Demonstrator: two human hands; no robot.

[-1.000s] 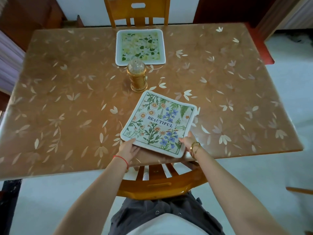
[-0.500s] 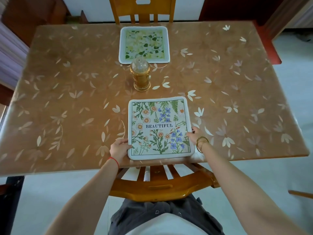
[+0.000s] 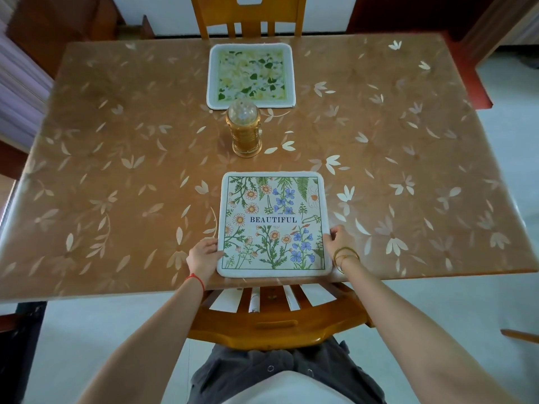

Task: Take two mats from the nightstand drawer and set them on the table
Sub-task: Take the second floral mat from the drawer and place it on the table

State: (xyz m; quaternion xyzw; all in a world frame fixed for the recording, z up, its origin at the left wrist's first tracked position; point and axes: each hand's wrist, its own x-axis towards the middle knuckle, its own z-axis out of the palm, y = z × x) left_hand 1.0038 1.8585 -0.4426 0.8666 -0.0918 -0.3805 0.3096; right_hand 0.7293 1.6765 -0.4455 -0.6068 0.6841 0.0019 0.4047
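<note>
A square floral mat printed "BEAUTIFUL" [image 3: 274, 225] lies flat at the near edge of the brown leaf-patterned table [image 3: 116, 185], squared to the edge. My left hand [image 3: 204, 253] grips its lower left edge, thumb on top. My right hand [image 3: 338, 237], with gold bangles on the wrist, holds its right edge near the lower corner. A second mat, yellow-green with a white border [image 3: 250, 75], lies flat at the far side of the table.
A golden lantern-like lamp with a clear dome [image 3: 244, 129] stands between the two mats. One wooden chair [image 3: 274, 316] is pushed in below me, another [image 3: 248, 16] stands at the far side. Pale floor lies around the table.
The "BEAUTIFUL" mat has turned from a tilted pose to square with the table edge and now lies flat. Both hands have stayed on its lower sides.
</note>
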